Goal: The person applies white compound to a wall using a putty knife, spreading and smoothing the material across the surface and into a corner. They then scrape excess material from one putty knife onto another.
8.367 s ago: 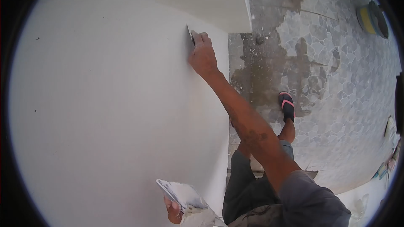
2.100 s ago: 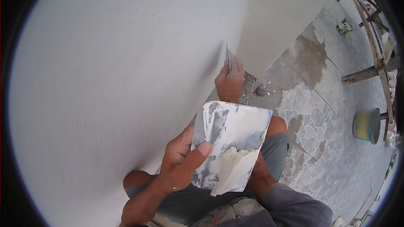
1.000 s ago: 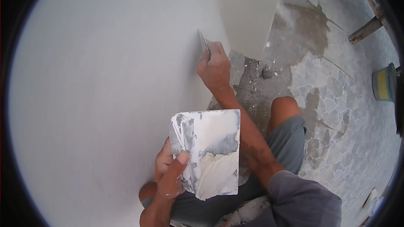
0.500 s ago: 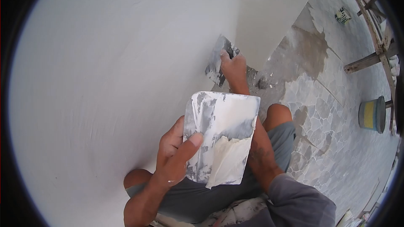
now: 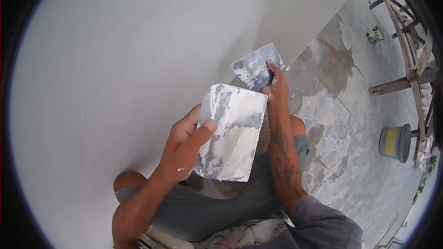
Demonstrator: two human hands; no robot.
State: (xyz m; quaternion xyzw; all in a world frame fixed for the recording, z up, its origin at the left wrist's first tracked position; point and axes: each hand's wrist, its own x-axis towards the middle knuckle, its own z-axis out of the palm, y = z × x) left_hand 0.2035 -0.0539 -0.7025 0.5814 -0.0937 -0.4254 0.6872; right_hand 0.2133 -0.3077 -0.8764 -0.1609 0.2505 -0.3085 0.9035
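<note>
My left hand [image 5: 185,140] grips a flat rectangular plastering blade [image 5: 213,154] with rounded corners, thumb on its face. A thick heap of off-white putty [image 5: 240,152] lies on its lower right part, with thinner smears elsewhere. Farther out, my right hand [image 5: 278,82] is closed on a second putty-smeared scraper [image 5: 257,64], thumb across its face. That scraper is turned face up, just beyond the top edge of the first blade. The smooth pale wall [image 5: 115,64] rises to the left, with a darker grey band beside the scraper.
Stone-patterned floor [image 5: 341,142] spreads to the right, with a brownish patch [image 5: 330,64] near the wall's base. A bucket with a yellow label [image 5: 391,142] stands at the right. Behind it are a wooden frame [image 5: 406,82] and a small paint-marked can [image 5: 375,34].
My right hand has drawn the scraper off the wall and turned its face upward, nearer the other blade. My left hand and its blade have shifted slightly up and left in view.
</note>
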